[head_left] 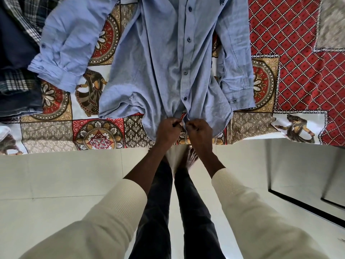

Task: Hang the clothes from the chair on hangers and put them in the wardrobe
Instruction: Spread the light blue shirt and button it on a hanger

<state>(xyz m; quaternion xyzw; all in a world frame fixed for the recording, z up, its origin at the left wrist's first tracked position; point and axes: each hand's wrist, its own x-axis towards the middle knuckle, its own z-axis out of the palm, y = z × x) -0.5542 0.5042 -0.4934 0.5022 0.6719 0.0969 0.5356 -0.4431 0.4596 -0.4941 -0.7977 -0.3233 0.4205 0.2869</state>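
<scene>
Shirt: blue shirt (162, 58), buttoned, spread flat on patterned bedspread (99, 135), upper centre of frame
Left hand (168, 130): fingers curled, pinching shirt hem at centre frame
Right hand (198, 131): fingers curled, pinching hem just beside left hand
Other clothes: dark checked garments (16, 58) piled at upper left, beside shirt's sleeve
Floor: pale tiles (56, 184), lower frame

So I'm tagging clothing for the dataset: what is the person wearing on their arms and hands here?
Both arms are in long cream sleeves of a fine ribbed knit, the left sleeve and the right sleeve pushed up so the forearms are bare. The left hand and right hand are bare too: no gloves, and no rings, watch or bracelets that I can see.
</scene>
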